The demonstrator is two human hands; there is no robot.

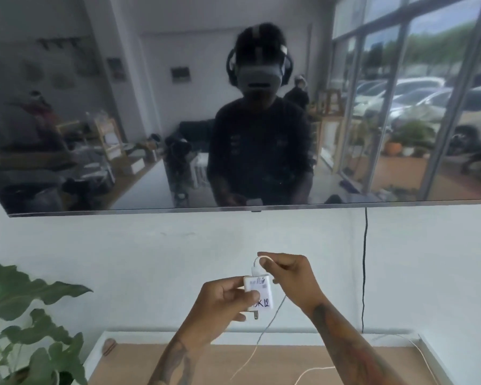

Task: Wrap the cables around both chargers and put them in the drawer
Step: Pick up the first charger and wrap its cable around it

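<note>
A white charger block (261, 294) with a label and metal prongs at its lower end is held up in front of the wall. My left hand (222, 304) grips it by its left side, thumb across the face. My right hand (289, 276) pinches its white cable (263, 337) just above the block, where the cable loops out of the plug. The rest of that cable hangs down to the wooden top (156, 365) of a low white cabinet. A second thin white cable (314, 370) lies on the wood at the right. No drawer or second charger is in view.
A large dark wall screen (150, 134) fills the upper view and mirrors the room and a person wearing a headset. A black cord (364, 273) hangs from it down to the cabinet. A leafy green plant (31, 315) stands at the lower left.
</note>
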